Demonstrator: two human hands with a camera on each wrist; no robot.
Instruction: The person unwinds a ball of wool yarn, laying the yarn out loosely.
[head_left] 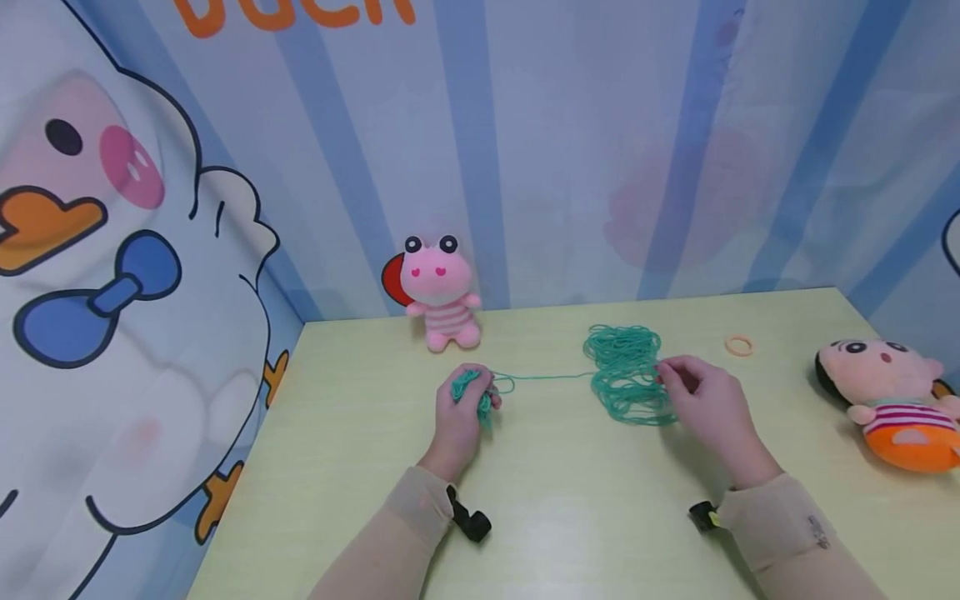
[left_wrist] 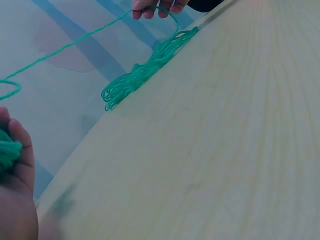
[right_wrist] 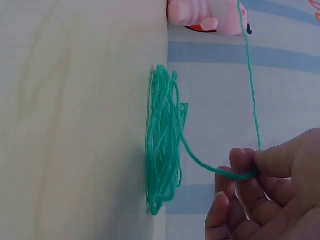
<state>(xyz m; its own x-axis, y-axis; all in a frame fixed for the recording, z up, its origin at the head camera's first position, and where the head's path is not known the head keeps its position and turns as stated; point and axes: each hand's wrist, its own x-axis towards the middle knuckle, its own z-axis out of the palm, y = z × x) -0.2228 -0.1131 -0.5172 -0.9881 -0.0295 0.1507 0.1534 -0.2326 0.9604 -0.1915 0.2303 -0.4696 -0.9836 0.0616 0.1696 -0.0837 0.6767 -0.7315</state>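
Loose loops of green yarn (head_left: 630, 375) lie on the table right of centre. My left hand (head_left: 459, 417) grips a small bundle of the same yarn (head_left: 467, 385), its fingers curled round it; the left wrist view shows this hand (left_wrist: 20, 185) at the left edge. At the right side of the loops, my right hand (head_left: 708, 408) is raised above the table. In the right wrist view, its thumb and index finger (right_wrist: 245, 159) pinch a strand (right_wrist: 200, 162) that rises from the pile. One strand (head_left: 551, 377) stretches between the left hand's bundle and the right side.
A pink plush toy (head_left: 442, 292) sits at the table's back edge, left of the yarn. An orange ring (head_left: 739, 346) lies behind and right of my right hand. Another plush toy (head_left: 892, 400) with striped clothing lies at the right end of the table (head_left: 337, 500).
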